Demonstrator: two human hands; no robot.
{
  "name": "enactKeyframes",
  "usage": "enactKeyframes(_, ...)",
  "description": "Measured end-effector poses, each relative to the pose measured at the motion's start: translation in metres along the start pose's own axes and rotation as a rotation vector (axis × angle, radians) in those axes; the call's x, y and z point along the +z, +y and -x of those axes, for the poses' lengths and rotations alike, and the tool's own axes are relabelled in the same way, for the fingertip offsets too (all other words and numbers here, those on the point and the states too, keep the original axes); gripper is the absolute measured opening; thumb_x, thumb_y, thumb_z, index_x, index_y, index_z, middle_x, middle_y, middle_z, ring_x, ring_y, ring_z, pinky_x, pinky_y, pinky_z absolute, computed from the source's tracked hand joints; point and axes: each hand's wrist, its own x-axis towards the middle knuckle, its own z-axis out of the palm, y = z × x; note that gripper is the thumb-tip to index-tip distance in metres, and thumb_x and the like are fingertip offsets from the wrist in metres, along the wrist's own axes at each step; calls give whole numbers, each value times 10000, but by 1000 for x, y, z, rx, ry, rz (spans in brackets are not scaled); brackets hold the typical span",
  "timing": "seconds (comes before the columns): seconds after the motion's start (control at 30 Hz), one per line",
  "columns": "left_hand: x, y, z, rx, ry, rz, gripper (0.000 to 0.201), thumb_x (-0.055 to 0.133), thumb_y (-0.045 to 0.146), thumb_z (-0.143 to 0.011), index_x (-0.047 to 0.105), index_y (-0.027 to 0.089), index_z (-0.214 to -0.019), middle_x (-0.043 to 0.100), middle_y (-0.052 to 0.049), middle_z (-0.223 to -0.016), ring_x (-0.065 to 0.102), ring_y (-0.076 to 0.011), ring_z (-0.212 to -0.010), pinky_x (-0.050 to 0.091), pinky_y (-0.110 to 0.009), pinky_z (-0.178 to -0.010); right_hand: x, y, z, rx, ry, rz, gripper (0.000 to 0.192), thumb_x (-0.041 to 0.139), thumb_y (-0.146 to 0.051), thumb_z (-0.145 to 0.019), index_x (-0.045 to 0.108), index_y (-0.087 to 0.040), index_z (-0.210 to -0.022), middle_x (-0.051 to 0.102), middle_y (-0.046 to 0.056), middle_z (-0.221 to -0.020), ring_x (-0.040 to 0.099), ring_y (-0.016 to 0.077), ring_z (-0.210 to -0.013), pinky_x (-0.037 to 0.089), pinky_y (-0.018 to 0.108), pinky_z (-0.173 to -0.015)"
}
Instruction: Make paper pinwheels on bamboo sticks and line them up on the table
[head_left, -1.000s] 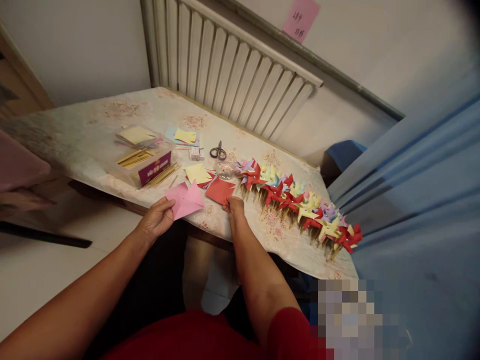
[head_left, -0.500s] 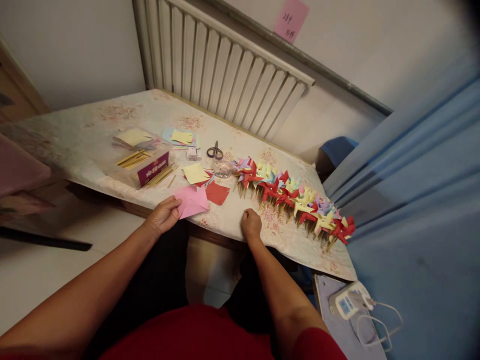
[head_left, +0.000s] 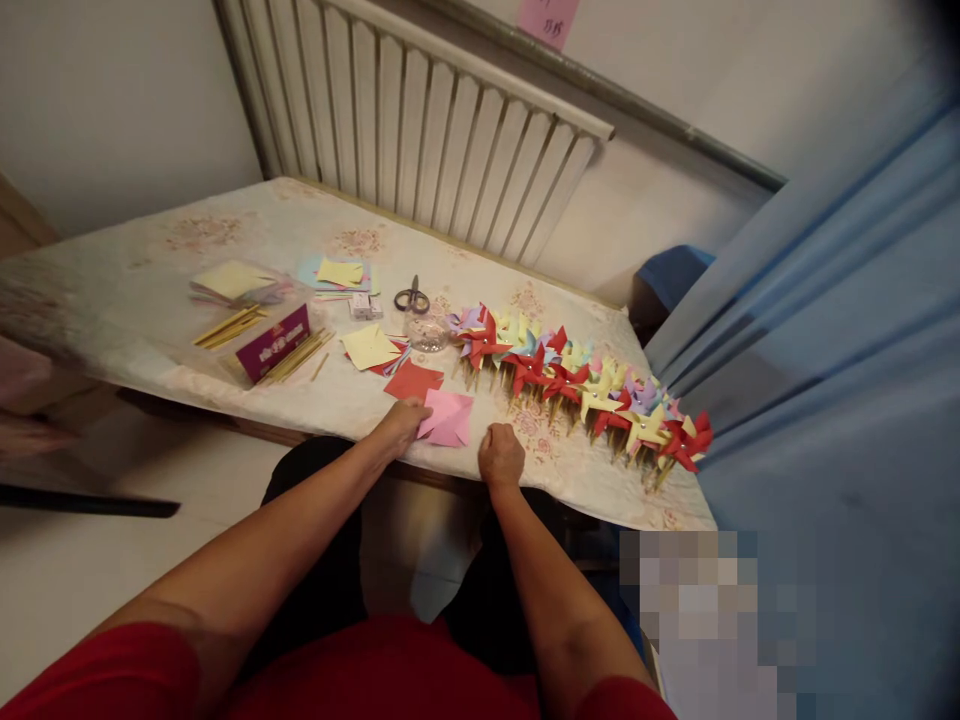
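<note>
From the head camera, the left hand rests on the near edge of the tabletop, its fingers pressed down on the left corner of a pink paper piece that lies flat there. The right hand sits just right of the pink paper piece, curled into a loose fist with nothing seen in it and not touching the paper. A red paper square lies just behind the pink paper piece, touching or slightly overlapped by it. Behind that square lies a yellow paper sheet, and further back a small clear glass dish; what it holds is too small to tell. Scissors lie behind the dish. A long row of finished paper pinwheels runs from the dish off to the right of the pink paper piece. Well to its left lie a purple box and loose wooden sticks.
</note>
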Motion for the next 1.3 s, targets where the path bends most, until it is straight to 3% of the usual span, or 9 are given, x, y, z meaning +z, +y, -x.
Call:
enactKeyframes(0.1,3,3,-1,68,62,-128,195,637,116,-655,467,202,-609,488,12,-563,553,-187,-631,420,-284,-599,0,1,0,-12,-1,23,139,499,-167,-929,631,-174,-887,591,47,-882,498,149,-718,289,268,-613)
enactKeyframes(0.17,-1,6,4,167,122,-225,168,647,107,-656,510,204,-649,551,-32,-683,585,-257,-876,453,-333,-767,1,1,0,-16,1,29,137,499,-167,-926,627,-178,-878,590,45,-876,498,151,-713,285,273,-609)
enactKeyframes(0.3,-12,2,19,639,225,-717,115,580,150,-773,614,177,-880,626,-155,-1003,496,-356,-1163,363,-493,-1037,2,1,0,-10,7,36,126,507,-166,-917,624,-181,-872,594,43,-874,498,152,-705,275,282,-599)
enactKeyframes(0.4,-5,-15,22,826,66,-950,259,449,152,-870,644,149,-1040,640,-183,-1088,535,-331,-1148,391,-508,-1042,2,1,0,-7,7,30,126,505,-160,-912,624,-180,-875,592,45,-872,497,155,-706,279,283,-599)
enactKeyframes(0.5,13,-36,12,951,-138,-1038,415,385,114,-892,594,122,-1251,576,-183,-1337,481,-278,-1300,358,-470,-1124,2,1,0,-8,9,21,132,498,-159,-912,625,-179,-880,591,47,-873,499,159,-713,290,283,-608)
enactKeyframes(0.67,37,-54,-8,884,-186,-1274,480,377,149,-930,516,54,-1380,478,-208,-1478,375,-273,-1429,300,-448,-1177,2,1,0,-15,17,20,139,493,-157,-910,625,-182,-876,594,49,-875,501,161,-718,306,280,-621)
enactKeyframes(0.93,38,-49,-9,838,-192,-1464,546,408,307,-966,451,115,-1475,385,-169,-1559,309,-291,-1466,236,-503,-1188,0,1,1,-12,-1,-50,197,455,-150,-911,646,-184,-943,618,70,-910,552,187,-798,395,282,-686)
enactKeyframes(1.13,37,-51,-1,885,-182,-1477,551,393,340,-975,464,102,-1467,396,-174,-1551,316,-303,-1460,235,-513,-1184,0,10,2,-342,18,-262,494,351,-58,-885,563,-130,-1326,622,116,-1305,534,201,-1205,403,320,-1018)
enactKeyframes(1.3,34,-59,8,913,-161,-1469,550,408,329,-967,475,92,-1459,416,-174,-1540,337,-306,-1449,250,-510,-1182,-4,10,0,-445,-127,-180,558,401,-78,-895,502,-185,-1433,541,87,-1452,570,215,-1105,415,337,-969)
